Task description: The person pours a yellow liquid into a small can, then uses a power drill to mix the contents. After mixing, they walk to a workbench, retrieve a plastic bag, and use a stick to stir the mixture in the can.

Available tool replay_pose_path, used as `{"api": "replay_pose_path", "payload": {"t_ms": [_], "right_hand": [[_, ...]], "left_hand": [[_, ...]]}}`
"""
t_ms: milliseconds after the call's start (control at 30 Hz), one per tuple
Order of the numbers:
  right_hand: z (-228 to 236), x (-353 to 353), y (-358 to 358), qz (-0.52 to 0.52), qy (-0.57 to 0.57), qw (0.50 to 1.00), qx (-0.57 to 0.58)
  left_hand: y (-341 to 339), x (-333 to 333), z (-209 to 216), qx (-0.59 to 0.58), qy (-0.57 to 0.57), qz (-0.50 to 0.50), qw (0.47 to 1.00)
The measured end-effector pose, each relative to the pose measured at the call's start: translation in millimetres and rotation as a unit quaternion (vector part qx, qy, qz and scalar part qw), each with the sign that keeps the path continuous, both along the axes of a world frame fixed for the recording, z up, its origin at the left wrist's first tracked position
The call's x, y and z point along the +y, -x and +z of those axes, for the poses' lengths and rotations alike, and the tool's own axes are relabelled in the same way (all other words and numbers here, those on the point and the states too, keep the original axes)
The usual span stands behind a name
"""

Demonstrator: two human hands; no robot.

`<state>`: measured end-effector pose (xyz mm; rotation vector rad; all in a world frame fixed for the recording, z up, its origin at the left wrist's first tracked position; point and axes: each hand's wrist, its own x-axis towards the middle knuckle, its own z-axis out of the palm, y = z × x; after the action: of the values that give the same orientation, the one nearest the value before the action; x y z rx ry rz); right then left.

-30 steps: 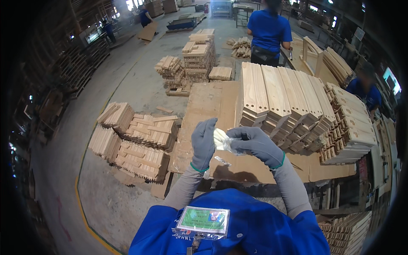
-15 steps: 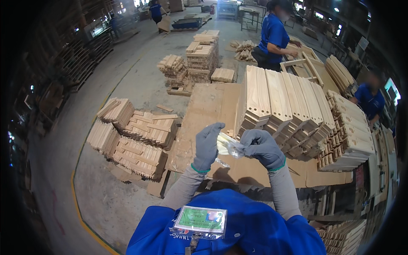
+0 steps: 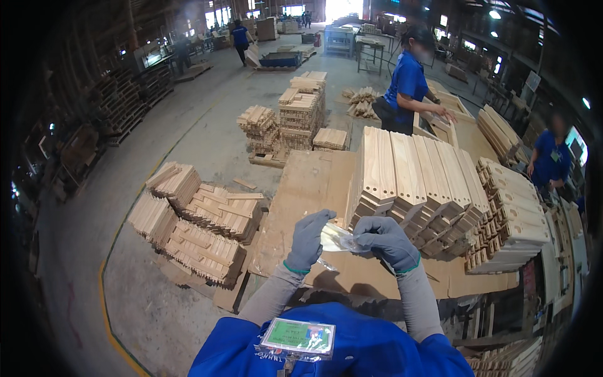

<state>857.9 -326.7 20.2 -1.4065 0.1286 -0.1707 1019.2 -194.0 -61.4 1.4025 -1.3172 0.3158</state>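
Both of my hands wear grey gloves with green cuffs and are raised over a cardboard-covered table (image 3: 308, 182). Between them is a small clear plastic bag (image 3: 338, 239) with something pale yellowish-white in it; its contents are too small to name. My left hand (image 3: 308, 239) grips the bag's left side between thumb and fingers. On the bag's right end, my right hand (image 3: 388, 242) is closed in a pinch. A stack of light wooden boards with drilled holes (image 3: 408, 173) stands on the table just beyond my right hand.
More stacked slotted wooden parts (image 3: 512, 213) stand at the table's right. Low stacks of wooden pieces (image 3: 207, 213) lie on the floor to the left, taller stacks (image 3: 301, 110) ahead. A co-worker in blue (image 3: 405, 88) handles a wooden frame (image 3: 436, 129); another person (image 3: 551, 154) stands far right.
The view has tilted up, so my hands and the stacks sit lower in the picture. Both hands still hold the bag, which looks flatter. The co-worker's arm has reached further over the frame.
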Motion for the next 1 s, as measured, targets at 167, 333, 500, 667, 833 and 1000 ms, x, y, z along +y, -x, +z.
{"api": "replay_pose_path", "payload": {"t_ms": [167,333,500,667,833,1000], "right_hand": [[-5.5,0.5,-6.8,-0.047,-0.025,0.993,-0.106],[3.7,13.1,-20.5,-0.158,-0.094,0.973,-0.139],[2.8,8.3,-29.2,-0.221,0.145,0.938,-0.223],[23.3,10.3,-29.2,-0.153,-0.161,0.971,-0.084],[32.8,-1.4,-25.5,-0.140,-0.020,0.988,-0.057],[48.6,-0.2,-22.2,-0.021,0.144,0.988,-0.044]], "left_hand": [[6.6,-3.4,3.6,0.011,-0.025,-0.048,0.998],[17.6,-4.2,12.6,0.059,-0.005,0.005,0.998],[30.5,-11.0,16.6,0.242,0.047,-0.013,0.969],[30.1,-8.2,15.9,0.360,0.091,-0.051,0.927],[24.3,3.1,9.9,0.453,0.058,-0.081,0.886],[-8.9,15.4,43.8,0.209,-0.062,-0.108,0.970]]}}
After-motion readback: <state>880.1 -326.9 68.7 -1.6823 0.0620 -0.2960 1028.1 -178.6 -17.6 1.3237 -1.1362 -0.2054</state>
